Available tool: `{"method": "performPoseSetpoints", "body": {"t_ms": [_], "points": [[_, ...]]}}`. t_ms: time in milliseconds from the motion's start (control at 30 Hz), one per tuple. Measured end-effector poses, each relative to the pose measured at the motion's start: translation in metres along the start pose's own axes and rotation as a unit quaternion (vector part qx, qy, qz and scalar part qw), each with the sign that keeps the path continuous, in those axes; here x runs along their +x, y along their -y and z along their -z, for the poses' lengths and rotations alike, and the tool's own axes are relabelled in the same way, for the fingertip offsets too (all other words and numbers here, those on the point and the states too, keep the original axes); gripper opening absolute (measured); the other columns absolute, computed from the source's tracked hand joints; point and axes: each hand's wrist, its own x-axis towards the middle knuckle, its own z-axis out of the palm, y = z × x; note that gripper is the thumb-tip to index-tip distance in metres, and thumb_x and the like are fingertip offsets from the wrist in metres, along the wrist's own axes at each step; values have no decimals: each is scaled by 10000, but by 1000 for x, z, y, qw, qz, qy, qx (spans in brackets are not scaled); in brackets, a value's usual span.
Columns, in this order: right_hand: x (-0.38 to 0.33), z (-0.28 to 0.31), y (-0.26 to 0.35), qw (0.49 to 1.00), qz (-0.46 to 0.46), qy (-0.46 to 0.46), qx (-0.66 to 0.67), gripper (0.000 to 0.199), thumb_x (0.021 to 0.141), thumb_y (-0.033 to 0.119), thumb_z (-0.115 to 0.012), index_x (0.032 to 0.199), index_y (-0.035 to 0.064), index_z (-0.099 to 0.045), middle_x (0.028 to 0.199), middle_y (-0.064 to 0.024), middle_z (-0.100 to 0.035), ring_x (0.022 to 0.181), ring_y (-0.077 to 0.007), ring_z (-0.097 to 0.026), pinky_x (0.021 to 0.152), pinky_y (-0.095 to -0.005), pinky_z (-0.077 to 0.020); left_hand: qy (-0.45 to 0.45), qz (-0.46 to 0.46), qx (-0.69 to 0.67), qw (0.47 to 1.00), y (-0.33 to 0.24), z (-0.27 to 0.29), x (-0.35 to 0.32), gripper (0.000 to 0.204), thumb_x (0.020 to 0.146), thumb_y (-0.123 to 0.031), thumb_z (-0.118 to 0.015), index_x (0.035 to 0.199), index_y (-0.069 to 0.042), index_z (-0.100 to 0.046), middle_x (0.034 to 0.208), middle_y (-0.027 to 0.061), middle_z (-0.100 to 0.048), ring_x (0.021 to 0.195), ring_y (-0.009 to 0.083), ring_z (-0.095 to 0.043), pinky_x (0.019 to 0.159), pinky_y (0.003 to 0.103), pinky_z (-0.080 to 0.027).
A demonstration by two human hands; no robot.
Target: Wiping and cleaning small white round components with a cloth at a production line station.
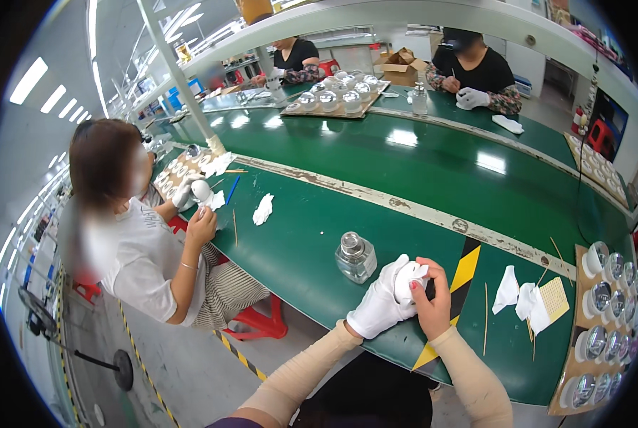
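My left hand (377,305), in a white glove, is closed around a small white round part (404,291) above the near edge of the green table. My bare right hand (436,305) pinches a crumpled white wipe (414,271) against the top of that part. Fingers and wipe cover much of the part, so its full shape is hidden. Just left of my gloved hand stands a clear glass bottle (357,262) with a metal top.
To the right are white wipes (506,291), a yellow pad (554,298), thin sticks (486,321) and a board (567,364) of silvery domed parts. A co-worker (144,235) sits at left; others work across the table (297,264), beyond a raised pale strip (397,205).
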Motion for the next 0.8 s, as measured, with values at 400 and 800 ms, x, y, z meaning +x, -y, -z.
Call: {"method": "performPoseSetpoints", "body": {"t_ms": [400,800], "points": [[-2,-2,-3,1000,-21,1,17,236,859,65,-620,1066,9,-524,1252,-167,-549,1161,-270,-515,1019,-360,-369,15,36,-34,999,-2,5,0,860,749,-248,-781,1416,3,-299,1277,196,-483,1156,316,-536,981,377,-441],[9,5,-1,976,-165,-41,136,94,992,90,-478,1020,11,-521,1174,-137,-620,1035,-136,-542,919,-266,-417,-18,-38,0,999,4,1,1,787,726,-304,-792,1325,0,-383,1234,177,-487,1161,322,-507,1005,365,-412]]}}
